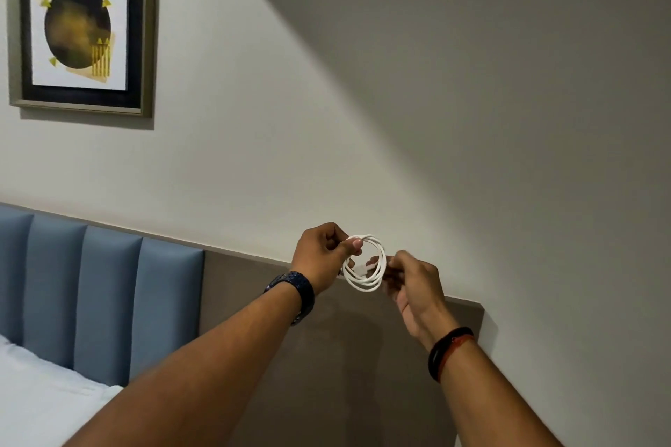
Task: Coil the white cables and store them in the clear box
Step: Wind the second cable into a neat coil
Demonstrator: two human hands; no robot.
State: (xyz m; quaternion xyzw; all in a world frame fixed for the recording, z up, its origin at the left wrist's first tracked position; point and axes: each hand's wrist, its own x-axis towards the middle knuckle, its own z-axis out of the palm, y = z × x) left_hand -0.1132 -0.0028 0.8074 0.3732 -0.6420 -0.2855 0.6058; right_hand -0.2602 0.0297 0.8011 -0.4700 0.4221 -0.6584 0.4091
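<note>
A white cable (364, 285) is wound into a small round coil of several loops, held up in the air in front of the wall. My left hand (321, 256) pinches the coil's upper left side between thumb and fingers. My right hand (414, 283) grips the coil's right side, and a white plug end sits inside the ring near those fingers. The clear box is out of view.
A blue padded headboard (90, 294) and a brown wall panel (326, 356) run below the hands. White bedding (40, 399) lies at the lower left. A framed picture (81, 27) hangs at the upper left on the pale wall.
</note>
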